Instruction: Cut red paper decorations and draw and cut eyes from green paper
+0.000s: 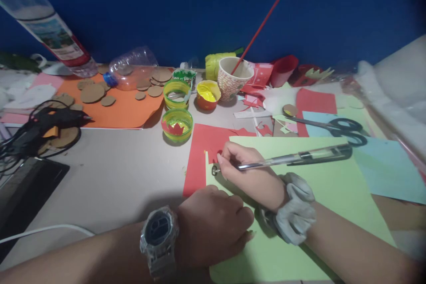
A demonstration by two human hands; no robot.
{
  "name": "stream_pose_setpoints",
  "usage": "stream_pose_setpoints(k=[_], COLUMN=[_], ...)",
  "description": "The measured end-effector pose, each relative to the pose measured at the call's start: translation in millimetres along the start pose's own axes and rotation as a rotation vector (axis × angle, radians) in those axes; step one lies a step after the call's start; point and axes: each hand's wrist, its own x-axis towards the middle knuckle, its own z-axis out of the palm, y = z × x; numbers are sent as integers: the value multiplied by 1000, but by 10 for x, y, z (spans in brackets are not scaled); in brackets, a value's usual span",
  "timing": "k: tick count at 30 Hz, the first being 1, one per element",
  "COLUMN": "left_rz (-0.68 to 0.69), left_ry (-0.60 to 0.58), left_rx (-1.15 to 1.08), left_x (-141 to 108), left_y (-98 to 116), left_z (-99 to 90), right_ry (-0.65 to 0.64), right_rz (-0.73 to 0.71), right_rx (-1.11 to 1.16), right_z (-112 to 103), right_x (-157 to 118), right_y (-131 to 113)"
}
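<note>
A clear-barrelled pen (pixel 299 157) is pinched in my right hand (pixel 249 166), slanting back over the wrist, which wears a grey scrunchie (pixel 294 208). Its writing end is near the left edge of a light green sheet of paper (pixel 319 186). By those fingertips is a small dark ring-shaped mark or object (pixel 214 170); I cannot tell which. My left hand (pixel 213 226) rests on the green sheet's lower left part, fingers curled in and partly hidden. On that wrist is a clear-strapped watch (pixel 159 233). Red paper (pixel 196 159) lies partly under the green sheet.
Scissors (pixel 333 126) lie right, over blue paper (pixel 392 168). Behind stand yellow-green cups (pixel 177 135), a small orange pot (pixel 207 104) and a patterned cup (pixel 229 82) holding a red stick (pixel 266 20). Left are cardboard discs (pixel 92 93), a glue gun (pixel 63 117) and bottles (pixel 61 37).
</note>
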Motion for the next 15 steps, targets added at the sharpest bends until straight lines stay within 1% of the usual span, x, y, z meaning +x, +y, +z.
stream_pose_setpoints(k=[6,15], left_rz=[-6,4], left_ry=[8,28], left_rx=[-3,-11], left_x=[3,-6], left_y=[1,-1], left_z=[-5,15], right_ry=[-16,-3], right_rz=[2,16], right_rx=[-14,-10], right_z=[6,9], right_x=[-4,-4], right_y=[11,22])
